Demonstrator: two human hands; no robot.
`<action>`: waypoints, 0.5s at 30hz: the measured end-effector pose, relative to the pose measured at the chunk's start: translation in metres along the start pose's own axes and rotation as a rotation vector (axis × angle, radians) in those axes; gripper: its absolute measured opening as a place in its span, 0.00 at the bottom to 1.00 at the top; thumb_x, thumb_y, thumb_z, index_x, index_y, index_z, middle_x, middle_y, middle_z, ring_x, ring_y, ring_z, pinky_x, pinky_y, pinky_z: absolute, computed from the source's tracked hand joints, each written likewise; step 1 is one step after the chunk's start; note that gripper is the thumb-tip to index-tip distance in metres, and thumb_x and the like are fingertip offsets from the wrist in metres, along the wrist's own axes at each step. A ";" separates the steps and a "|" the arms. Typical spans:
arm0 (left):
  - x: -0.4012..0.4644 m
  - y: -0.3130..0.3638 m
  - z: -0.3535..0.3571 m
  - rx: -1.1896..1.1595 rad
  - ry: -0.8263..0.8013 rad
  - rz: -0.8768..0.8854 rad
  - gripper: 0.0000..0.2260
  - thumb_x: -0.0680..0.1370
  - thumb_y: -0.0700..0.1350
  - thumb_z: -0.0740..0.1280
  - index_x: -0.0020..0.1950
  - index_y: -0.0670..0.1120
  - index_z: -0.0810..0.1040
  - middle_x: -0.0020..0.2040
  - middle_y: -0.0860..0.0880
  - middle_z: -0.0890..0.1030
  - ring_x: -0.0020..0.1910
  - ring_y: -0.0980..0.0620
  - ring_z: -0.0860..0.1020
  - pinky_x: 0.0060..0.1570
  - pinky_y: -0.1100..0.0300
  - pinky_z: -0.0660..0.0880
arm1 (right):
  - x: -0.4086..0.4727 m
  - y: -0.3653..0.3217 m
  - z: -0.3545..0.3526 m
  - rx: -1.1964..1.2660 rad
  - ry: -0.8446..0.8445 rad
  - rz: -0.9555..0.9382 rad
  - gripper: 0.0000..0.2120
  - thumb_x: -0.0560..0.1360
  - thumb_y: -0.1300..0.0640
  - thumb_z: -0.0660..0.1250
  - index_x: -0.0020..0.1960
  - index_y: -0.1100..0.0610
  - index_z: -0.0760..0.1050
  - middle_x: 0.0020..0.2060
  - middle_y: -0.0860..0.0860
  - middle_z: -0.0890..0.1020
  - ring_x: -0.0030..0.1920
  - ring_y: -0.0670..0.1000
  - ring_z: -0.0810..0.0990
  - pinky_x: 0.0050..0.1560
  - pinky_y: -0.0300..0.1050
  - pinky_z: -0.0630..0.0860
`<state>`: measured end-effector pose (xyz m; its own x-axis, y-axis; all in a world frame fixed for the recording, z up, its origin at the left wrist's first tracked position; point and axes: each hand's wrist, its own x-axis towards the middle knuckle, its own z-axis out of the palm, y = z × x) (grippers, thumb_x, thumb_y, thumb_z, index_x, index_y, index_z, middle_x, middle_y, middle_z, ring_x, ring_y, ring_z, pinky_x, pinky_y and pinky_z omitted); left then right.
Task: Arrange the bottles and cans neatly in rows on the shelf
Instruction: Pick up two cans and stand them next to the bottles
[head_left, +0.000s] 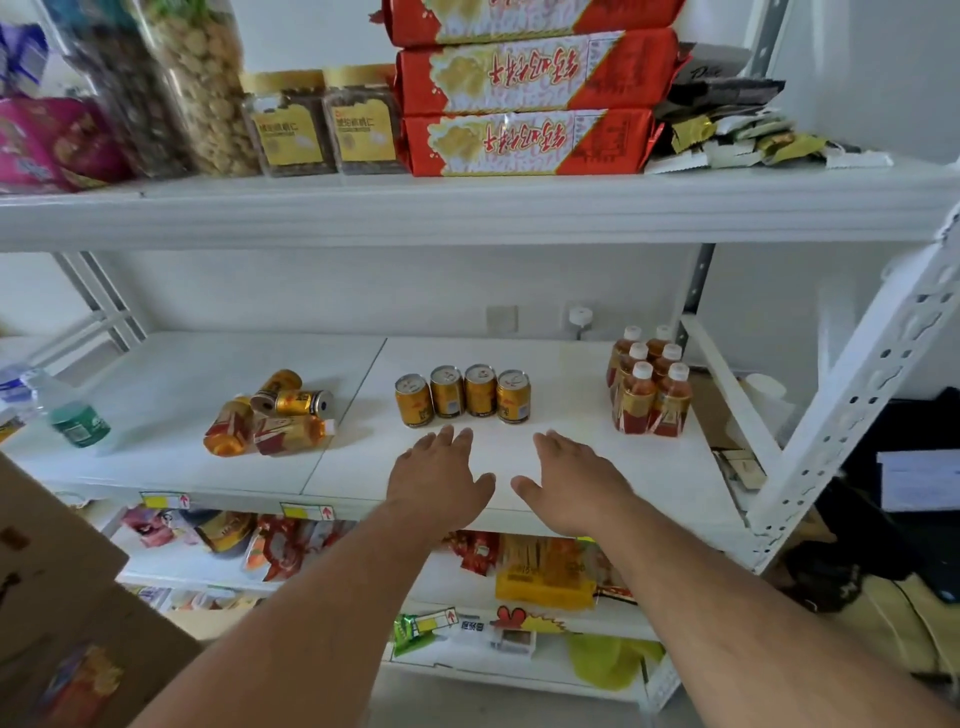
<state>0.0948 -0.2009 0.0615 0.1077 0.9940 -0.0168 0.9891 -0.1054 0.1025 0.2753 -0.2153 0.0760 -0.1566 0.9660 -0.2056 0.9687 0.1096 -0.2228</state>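
On the white middle shelf several gold cans stand upright in a row at the centre. Several amber tea bottles with white caps stand in two neat rows at the right. At the left lies a loose heap: two gold cans on their sides and two tea bottles lying flat. My left hand and my right hand hover palm down, fingers apart and holding nothing, just in front of the can row, near the shelf's front edge.
A clear water bottle with a green label lies at the shelf's far left. The upper shelf holds red biscuit packs and jars. Snack packets fill the lower shelves. A cardboard box stands at lower left, and a white upright post at right.
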 end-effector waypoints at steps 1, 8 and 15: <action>0.000 -0.006 -0.001 -0.003 -0.001 0.005 0.35 0.77 0.64 0.57 0.80 0.50 0.55 0.80 0.47 0.56 0.77 0.45 0.57 0.70 0.46 0.60 | 0.001 -0.006 0.002 0.002 0.001 0.013 0.36 0.82 0.37 0.54 0.82 0.53 0.47 0.82 0.52 0.51 0.80 0.57 0.53 0.75 0.56 0.58; 0.003 -0.068 -0.004 -0.013 -0.010 0.075 0.35 0.77 0.64 0.56 0.80 0.50 0.54 0.80 0.47 0.56 0.77 0.45 0.57 0.70 0.46 0.60 | 0.011 -0.061 0.017 0.016 0.004 0.085 0.38 0.81 0.36 0.54 0.82 0.54 0.46 0.82 0.53 0.50 0.79 0.57 0.54 0.75 0.55 0.59; 0.007 -0.117 -0.001 -0.022 -0.026 0.125 0.35 0.77 0.64 0.56 0.80 0.50 0.54 0.80 0.47 0.55 0.77 0.45 0.57 0.70 0.46 0.60 | 0.019 -0.107 0.033 0.012 0.011 0.161 0.37 0.81 0.36 0.55 0.82 0.54 0.48 0.82 0.53 0.52 0.79 0.58 0.56 0.74 0.56 0.61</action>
<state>-0.0202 -0.1813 0.0502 0.2325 0.9722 -0.0288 0.9655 -0.2271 0.1272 0.1624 -0.2166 0.0645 0.0031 0.9734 -0.2291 0.9788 -0.0499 -0.1987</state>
